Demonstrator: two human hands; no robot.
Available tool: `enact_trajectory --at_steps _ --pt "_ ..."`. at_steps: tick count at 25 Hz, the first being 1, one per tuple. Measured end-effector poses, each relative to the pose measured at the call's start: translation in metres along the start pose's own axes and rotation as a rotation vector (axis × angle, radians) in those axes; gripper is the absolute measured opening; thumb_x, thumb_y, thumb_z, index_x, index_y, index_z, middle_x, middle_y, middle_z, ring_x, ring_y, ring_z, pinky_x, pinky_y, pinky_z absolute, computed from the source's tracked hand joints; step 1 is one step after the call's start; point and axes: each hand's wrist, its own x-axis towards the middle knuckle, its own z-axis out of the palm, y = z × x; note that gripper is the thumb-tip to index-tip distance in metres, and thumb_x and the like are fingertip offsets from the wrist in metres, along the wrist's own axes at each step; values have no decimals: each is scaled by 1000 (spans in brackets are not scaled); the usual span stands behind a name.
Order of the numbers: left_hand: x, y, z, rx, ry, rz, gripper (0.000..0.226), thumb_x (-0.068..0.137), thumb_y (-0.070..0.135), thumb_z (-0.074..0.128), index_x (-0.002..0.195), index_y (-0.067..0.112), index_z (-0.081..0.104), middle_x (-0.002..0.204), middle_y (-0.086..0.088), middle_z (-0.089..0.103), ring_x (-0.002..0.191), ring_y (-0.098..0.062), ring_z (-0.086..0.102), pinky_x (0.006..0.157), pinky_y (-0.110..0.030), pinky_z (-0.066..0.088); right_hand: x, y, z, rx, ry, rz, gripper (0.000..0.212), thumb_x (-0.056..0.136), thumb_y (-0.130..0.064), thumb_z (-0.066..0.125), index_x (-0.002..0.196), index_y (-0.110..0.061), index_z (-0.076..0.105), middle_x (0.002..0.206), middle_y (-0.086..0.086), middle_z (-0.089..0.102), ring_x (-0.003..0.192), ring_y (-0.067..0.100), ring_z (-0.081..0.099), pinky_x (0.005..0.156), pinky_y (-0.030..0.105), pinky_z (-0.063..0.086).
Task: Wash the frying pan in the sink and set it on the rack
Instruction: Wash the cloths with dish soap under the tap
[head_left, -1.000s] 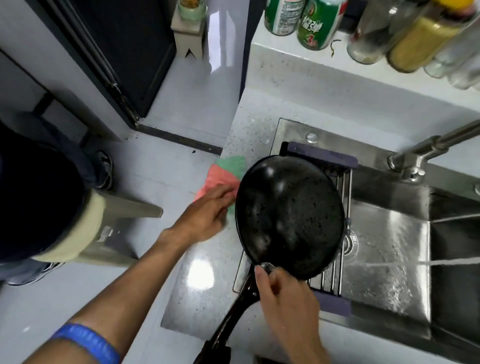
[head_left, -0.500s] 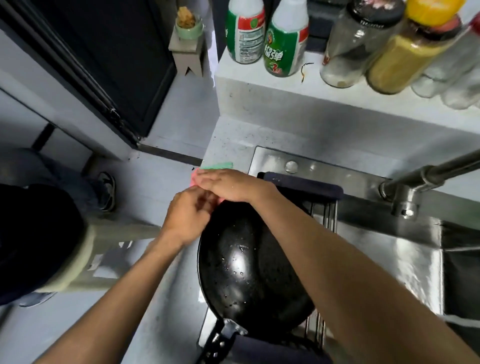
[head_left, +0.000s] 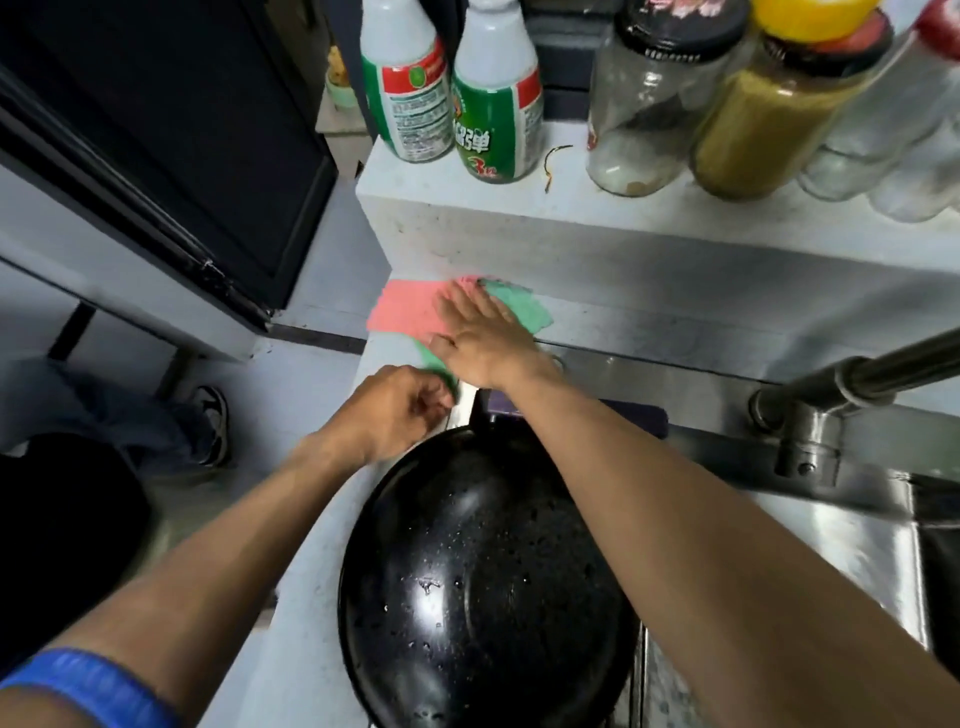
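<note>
The black frying pan (head_left: 467, 587) lies wet with water drops on the dish rack (head_left: 634, 418) at the sink's left end, with neither hand on it. Beyond it a pink and green cloth (head_left: 410, 312) is spread on the counter. My right hand (head_left: 480, 335) lies flat on the cloth with straight fingers. My left hand (head_left: 397, 410) pinches the cloth's near green corner with curled fingers. My right forearm crosses over the pan's right side.
The steel sink (head_left: 852, 551) and its faucet (head_left: 831, 395) are at the right. A raised ledge (head_left: 571, 218) behind holds two green bottles (head_left: 493, 119) and several jars (head_left: 769, 114). A dark door and floor lie to the left.
My right hand let go of the pan's handle, reached over the pan and flattened on the cloth. The cloth is spread out further. The view has shifted toward the ledge.
</note>
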Motion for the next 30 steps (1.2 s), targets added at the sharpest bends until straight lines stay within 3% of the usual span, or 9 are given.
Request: enact_trajectory --at_steps 2,5,8,11,15,19,23,27,30 --pt "21 13 5 101 -17 59 10 75 6 69 76 15 71 78 2 71 75 -19 66 68 -27 48 -7 12 -3 -104 160 155 58 106 -42 23 157 -16 23 167 2 12 153 20 3 122 43 -1" --pt "37 24 18 141 -72 201 19 73 13 77 88 11 68 88 1 64 83 -24 61 71 -29 46 -30 29 3 122 381 266 46 104 -32 37 135 -4 57 151 14 44 145 28 26 120 38 13" --pt "46 25 27 248 -91 286 39 72 25 82 104 10 65 102 -5 58 93 -24 53 80 -36 46 -51 50 14 402 274 138 48 108 -40 30 153 -25 36 167 -2 10 153 18 -3 120 31 -7" --pt "45 27 33 331 -14 313 33 74 32 80 95 17 60 106 -1 56 94 -26 51 77 -35 47 -62 86 28 240 242 227 55 104 -56 17 156 -41 17 166 -13 -7 152 16 -16 120 37 -12" --pt "47 30 28 381 18 226 34 76 35 79 100 20 59 126 2 54 105 -28 53 80 -34 46 -100 137 42 127 279 463 61 101 -60 13 157 -39 -1 166 -6 -17 151 23 -22 118 41 -16" --pt "52 42 26 440 -27 127 38 74 35 81 100 18 58 110 1 55 96 -25 52 76 -34 44 -141 143 61 117 450 670 60 105 -44 26 159 -27 8 168 6 -2 154 30 -5 122 45 -5" --pt "36 65 34 288 84 -59 20 79 20 75 94 16 63 107 -5 64 93 -26 59 78 -32 47 -181 120 89 153 718 549 48 102 -22 45 150 -16 43 161 6 32 151 27 23 124 39 14" --pt "-47 114 50 -138 312 -109 10 83 16 68 81 25 63 83 7 68 79 -14 62 72 -23 42 -225 85 93 831 969 664 23 95 -1 56 109 -8 73 112 12 72 108 33 65 97 41 51" --pt "-115 153 85 -433 349 -67 16 83 7 67 79 23 67 79 8 70 77 -11 65 76 -23 48 -275 38 113 1559 1041 763 16 100 -8 56 93 -18 67 92 7 68 77 17 62 71 27 53"
